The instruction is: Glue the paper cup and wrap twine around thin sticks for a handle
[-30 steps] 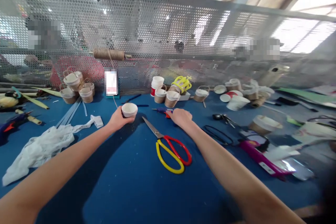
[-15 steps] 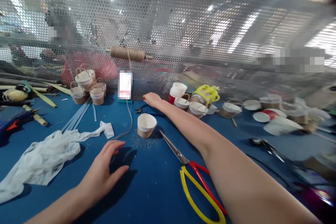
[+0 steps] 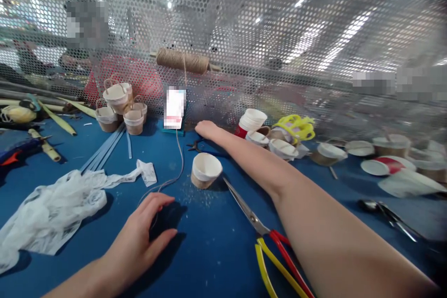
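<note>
My left hand (image 3: 146,228) hovers low over the blue table, thumb and fingers spread apart with nothing between them. A thin grey cord (image 3: 181,156) runs behind and under its fingers. My right arm is stretched far forward, and my right hand (image 3: 206,129) is curled near the foot of the mesh panel; what its fingers hold, if anything, is hidden. Dark-handled pliers (image 3: 195,145) lie just below that hand. Between my hands stands a small cup (image 3: 206,171), white inside with a tan band round its base. Large scissors (image 3: 256,221) with red and yellow handles lie partly open beside my right forearm.
Crumpled white lace (image 3: 66,212) and pale strips (image 3: 104,151) lie at left. Handled baskets (image 3: 118,100) stand behind them. A phone-like screen (image 3: 174,108) leans below a twine roll (image 3: 183,61). Stacked cups (image 3: 253,120) and a yellow woven piece (image 3: 295,128) stand right, before the mesh panel (image 3: 244,32).
The camera view has shifted, so the cup, scissors and baskets appear farther right. My right hand stays curled near the panel's foot, and my left hand keeps its open pose.
</note>
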`<action>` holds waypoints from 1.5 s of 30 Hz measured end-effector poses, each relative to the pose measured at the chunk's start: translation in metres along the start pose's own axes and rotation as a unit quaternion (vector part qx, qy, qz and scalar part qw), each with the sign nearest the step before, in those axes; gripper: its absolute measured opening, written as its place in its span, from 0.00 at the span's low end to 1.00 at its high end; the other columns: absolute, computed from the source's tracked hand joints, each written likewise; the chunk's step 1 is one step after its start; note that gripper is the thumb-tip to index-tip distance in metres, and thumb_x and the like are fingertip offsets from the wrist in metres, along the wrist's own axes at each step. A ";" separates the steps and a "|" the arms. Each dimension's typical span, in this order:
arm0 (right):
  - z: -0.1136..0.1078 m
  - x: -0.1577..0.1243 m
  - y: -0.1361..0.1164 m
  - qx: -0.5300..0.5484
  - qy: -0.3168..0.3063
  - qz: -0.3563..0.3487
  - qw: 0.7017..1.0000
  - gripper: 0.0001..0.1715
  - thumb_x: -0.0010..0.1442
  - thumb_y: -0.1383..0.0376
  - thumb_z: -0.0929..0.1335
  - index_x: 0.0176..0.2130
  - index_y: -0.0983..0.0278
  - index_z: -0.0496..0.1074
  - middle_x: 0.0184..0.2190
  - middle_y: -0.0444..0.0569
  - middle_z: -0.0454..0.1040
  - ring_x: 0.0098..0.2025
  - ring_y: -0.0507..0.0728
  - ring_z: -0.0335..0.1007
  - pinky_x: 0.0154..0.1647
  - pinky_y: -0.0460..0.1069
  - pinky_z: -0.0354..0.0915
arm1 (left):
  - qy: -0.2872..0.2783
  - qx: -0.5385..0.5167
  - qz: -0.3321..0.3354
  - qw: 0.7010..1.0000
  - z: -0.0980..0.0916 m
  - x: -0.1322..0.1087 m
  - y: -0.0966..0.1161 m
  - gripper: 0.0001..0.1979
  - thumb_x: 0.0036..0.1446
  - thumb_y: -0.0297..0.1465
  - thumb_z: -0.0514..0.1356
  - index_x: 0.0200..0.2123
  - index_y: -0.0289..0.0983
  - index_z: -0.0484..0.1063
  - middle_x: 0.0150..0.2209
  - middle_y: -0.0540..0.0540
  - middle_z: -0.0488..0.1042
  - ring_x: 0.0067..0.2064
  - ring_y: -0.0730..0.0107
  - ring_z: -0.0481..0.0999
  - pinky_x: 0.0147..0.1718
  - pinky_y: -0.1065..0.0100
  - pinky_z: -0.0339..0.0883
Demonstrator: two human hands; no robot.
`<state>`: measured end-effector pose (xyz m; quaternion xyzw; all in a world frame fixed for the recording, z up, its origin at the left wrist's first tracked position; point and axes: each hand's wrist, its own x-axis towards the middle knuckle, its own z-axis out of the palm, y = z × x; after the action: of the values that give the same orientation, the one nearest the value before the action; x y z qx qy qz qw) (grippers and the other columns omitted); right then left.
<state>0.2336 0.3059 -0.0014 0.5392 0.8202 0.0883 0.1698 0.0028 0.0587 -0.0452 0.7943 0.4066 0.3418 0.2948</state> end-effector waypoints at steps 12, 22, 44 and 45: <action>0.004 -0.004 0.012 -0.074 0.011 0.032 0.997 0.17 0.60 0.62 0.63 0.48 0.66 0.65 0.47 0.53 0.67 0.44 0.56 0.67 0.42 0.55 0.66 | -0.024 -0.013 -0.029 0.999 -0.002 0.003 0.006 0.13 0.55 0.31 0.55 0.45 0.41 0.63 0.47 0.42 0.67 0.48 0.65 0.68 0.46 0.61 0.66; 0.004 -0.010 0.025 -0.013 0.088 0.107 0.990 0.17 0.60 0.62 0.63 0.48 0.66 0.65 0.47 0.52 0.67 0.43 0.56 0.67 0.42 0.55 0.66 | -0.032 -0.014 -0.041 0.999 -0.001 0.002 0.004 0.12 0.54 0.32 0.55 0.43 0.41 0.66 0.48 0.42 0.66 0.50 0.63 0.68 0.49 0.58 0.64; -0.141 -0.232 -0.054 0.469 0.487 -0.028 0.737 0.04 0.54 0.72 0.64 0.30 0.63 0.65 0.24 0.43 0.70 0.23 0.49 0.69 0.25 0.46 0.68 | 0.056 -0.038 -0.048 0.997 -0.028 0.020 0.011 0.12 0.53 0.35 0.55 0.40 0.36 0.67 0.41 0.42 0.73 0.40 0.67 0.72 0.42 0.61 0.67; -0.138 -0.248 -0.071 0.482 0.473 -0.028 0.737 0.05 0.53 0.72 0.65 0.29 0.63 0.64 0.23 0.42 0.70 0.22 0.49 0.69 0.24 0.45 0.67 | 0.046 -0.044 -0.047 0.997 -0.031 0.021 0.015 0.13 0.53 0.35 0.55 0.40 0.35 0.67 0.40 0.42 0.73 0.40 0.67 0.72 0.42 0.61 0.67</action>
<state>0.2111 0.0558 0.1491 0.4145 0.7425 -0.0794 -0.5203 -0.0053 0.0754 -0.0096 0.7440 0.4414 0.3812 0.3260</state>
